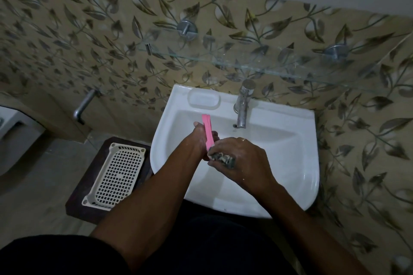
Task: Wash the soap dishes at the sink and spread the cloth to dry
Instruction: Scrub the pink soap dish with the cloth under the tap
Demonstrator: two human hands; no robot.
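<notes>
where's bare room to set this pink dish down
Free: the sink rim right of the tap, and the mesh basket on the stool left of the sink. Crowded: the rim's back-left corner holds the white soap dish, and the left hand with the pink dish and right hand with the cloth fill mid-bowl.
</notes>
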